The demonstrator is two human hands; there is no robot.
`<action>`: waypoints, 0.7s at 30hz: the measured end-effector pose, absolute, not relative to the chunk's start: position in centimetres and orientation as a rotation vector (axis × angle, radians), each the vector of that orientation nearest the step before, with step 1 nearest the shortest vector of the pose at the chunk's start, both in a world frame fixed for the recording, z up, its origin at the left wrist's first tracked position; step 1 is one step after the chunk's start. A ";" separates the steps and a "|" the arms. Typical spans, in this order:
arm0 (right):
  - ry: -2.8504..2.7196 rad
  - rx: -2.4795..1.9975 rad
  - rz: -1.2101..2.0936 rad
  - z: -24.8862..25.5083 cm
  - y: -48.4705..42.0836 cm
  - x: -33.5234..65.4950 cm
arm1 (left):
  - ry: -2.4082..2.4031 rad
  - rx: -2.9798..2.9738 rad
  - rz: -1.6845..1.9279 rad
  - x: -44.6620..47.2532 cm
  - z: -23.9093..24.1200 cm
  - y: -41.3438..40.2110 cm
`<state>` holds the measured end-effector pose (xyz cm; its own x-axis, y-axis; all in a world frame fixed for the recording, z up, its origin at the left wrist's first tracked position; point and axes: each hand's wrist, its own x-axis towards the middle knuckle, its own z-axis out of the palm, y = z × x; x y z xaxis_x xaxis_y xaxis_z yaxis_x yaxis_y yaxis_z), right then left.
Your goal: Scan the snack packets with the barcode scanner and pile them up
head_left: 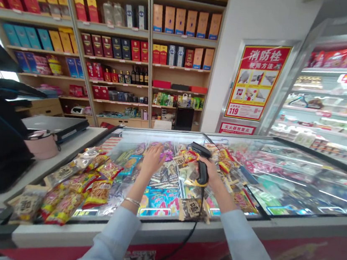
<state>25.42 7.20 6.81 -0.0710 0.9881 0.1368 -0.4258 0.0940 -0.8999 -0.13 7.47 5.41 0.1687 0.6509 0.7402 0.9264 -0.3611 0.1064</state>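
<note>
My right hand [210,171] is wrapped around the handle of a black barcode scanner [202,173], its head pointing away to the left. A cord runs from the scanner down over the freezer's front edge. My left hand [153,158] holds nothing; its fingers stretch forward over the freezer's glass top. Beside the scanner head lies a red and yellow snack packet [189,155]. A brown and white snack packet [194,209] rests at the front edge, below the scanner. A pile of snack packets [73,183] covers the left end of the glass.
More packets [226,159] lie right of the scanner, near a dark flat object [248,175]. A counter [75,145] at the left carries a pink container [42,144] and a black monitor stand [1,168]. Shelves of boxes [116,49] stand behind; a lit display fridge [334,107] is at right.
</note>
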 end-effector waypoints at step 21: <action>-0.947 -0.913 1.344 2.4 11.2 32.0 | -1.302 -2.621 -0.362 4.0 -0.1 9.0</action>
